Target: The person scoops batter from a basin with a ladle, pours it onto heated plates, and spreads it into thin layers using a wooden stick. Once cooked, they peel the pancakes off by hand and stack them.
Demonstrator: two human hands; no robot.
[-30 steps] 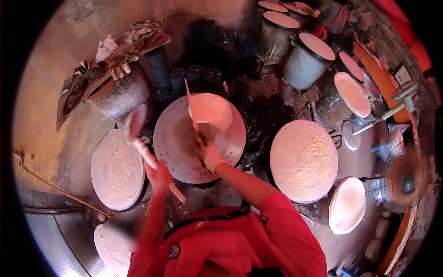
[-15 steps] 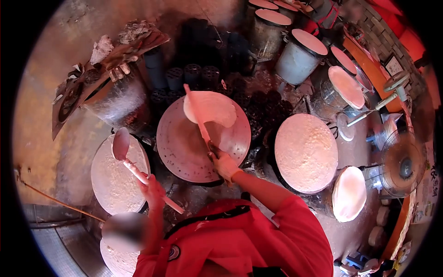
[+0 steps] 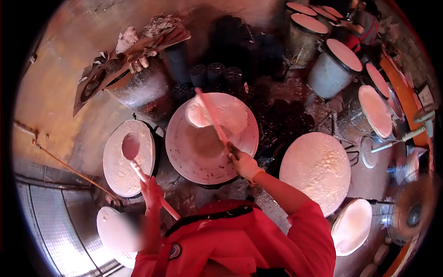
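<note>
A round griddle (image 3: 203, 152) is sitting at centre, carrying a thin crepe (image 3: 221, 115) on its far side. The right hand (image 3: 243, 162) is gripping a long stick (image 3: 213, 114) lying across the crepe. The left hand (image 3: 151, 193) is clasping a ladle (image 3: 131, 147) over the left griddle (image 3: 128, 159). The crepe could be tearing if the stick drags while it is sticking.

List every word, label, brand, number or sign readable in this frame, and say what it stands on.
None can be read.
Round badge on the red jacket: too small and blurred to read.
Framed sign at the right edge: too blurred to read.
The ladle in the left hand, the stick in the right hand and the round griddle bear no markings.
</note>
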